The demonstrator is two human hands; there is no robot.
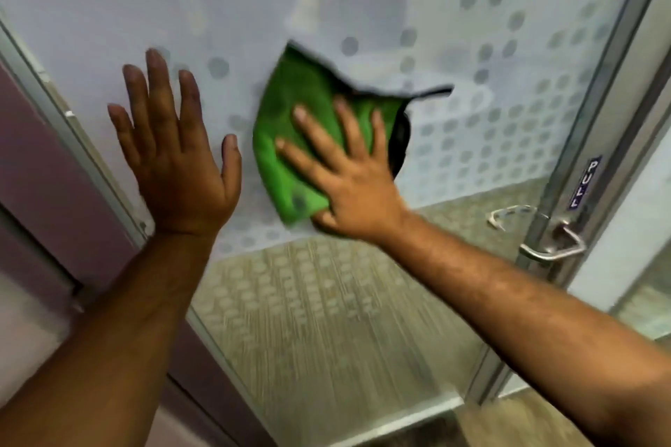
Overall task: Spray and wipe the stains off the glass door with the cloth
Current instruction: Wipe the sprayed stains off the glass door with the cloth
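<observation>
A glass door (pixel 326 4) with a frosted dotted pattern fills the view. My right hand (pixel 348 178) lies flat with fingers spread on a green cloth (pixel 290 141), pressing it against the middle of the glass. The cloth has a dark edge (pixel 432 92) trailing to the right and looks blurred. My left hand (pixel 174 152) rests flat on the glass just left of the cloth, fingers apart, holding nothing. No spray bottle shows in the view.
A metal door frame (pixel 595 112) runs down the right side, with a blue PULL sticker (pixel 584 181) and a metal handle (pixel 555 247). On the left stands another frame edge (pixel 72 141) beside a purple wall (pixel 43 163). Patterned floor shows through the lower glass.
</observation>
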